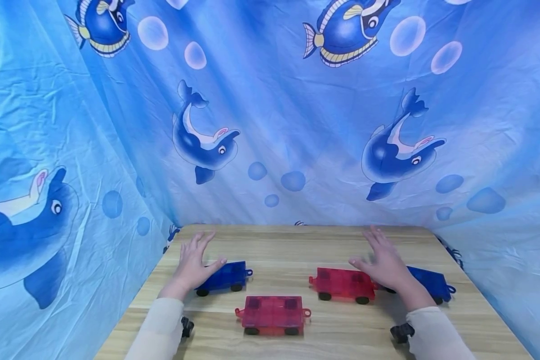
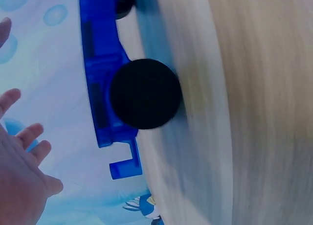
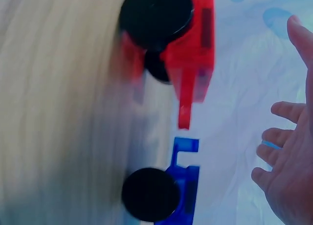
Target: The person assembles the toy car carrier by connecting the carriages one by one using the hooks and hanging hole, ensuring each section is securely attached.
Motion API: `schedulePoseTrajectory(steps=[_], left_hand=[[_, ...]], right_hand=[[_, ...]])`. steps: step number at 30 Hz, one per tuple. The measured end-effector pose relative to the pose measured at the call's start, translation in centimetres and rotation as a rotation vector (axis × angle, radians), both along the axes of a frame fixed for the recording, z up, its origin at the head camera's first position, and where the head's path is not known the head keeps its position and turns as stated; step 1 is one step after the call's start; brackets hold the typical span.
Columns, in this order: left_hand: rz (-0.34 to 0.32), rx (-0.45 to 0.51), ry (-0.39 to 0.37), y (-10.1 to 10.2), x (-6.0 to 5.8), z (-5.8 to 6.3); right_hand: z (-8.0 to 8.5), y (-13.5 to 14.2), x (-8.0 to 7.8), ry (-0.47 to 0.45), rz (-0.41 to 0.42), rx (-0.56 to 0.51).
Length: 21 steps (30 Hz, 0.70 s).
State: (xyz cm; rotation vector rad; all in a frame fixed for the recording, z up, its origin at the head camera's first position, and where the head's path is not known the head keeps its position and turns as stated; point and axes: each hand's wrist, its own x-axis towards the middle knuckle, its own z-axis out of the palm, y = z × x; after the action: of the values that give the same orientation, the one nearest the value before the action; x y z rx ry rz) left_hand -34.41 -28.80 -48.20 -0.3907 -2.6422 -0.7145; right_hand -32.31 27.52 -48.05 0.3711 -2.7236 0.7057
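Over the left blue toy wagon (image 1: 228,276) my left hand (image 1: 191,268) has its fingers spread, holding nothing. In the left wrist view that wagon (image 2: 100,73) shows its black wheel and hook, with the hand (image 2: 19,176) off to one side. My right hand (image 1: 386,265), also spread, overlaps the gap between a red toy wagon (image 1: 342,283) and the right blue toy wagon (image 1: 432,285). In the right wrist view the red wagon's ring end (image 3: 185,105) stands close to the blue wagon's hook (image 3: 187,145). A second red toy wagon (image 1: 273,314) sits front and centre.
All the wagons stand on a light wood-grain table (image 1: 270,245). A blue cloth (image 1: 279,125) printed with dolphins, fish and bubbles hangs behind and along both sides. Black wrist devices (image 1: 402,332) are worn at both sleeves.
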Motion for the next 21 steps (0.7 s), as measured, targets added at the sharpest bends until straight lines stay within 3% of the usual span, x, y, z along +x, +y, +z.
schedulePoseTrajectory(steps=[10, 17, 21], left_hand=[[-0.061, 0.061, -0.028, 0.4, 1.0, -0.5], [-0.079, 0.150, -0.132, 0.5, 1.7, -0.9], [-0.083, 0.136, -0.179, 0.7, 2.1, -1.2]], right_hand=[[0.6, -2.8, 0.2, -0.037, 0.053, -0.033], [0.8, -5.2, 0.6, -0.105, 0.106, -0.077], [0.8, -6.7, 0.9, -0.149, 0.126, -0.092]])
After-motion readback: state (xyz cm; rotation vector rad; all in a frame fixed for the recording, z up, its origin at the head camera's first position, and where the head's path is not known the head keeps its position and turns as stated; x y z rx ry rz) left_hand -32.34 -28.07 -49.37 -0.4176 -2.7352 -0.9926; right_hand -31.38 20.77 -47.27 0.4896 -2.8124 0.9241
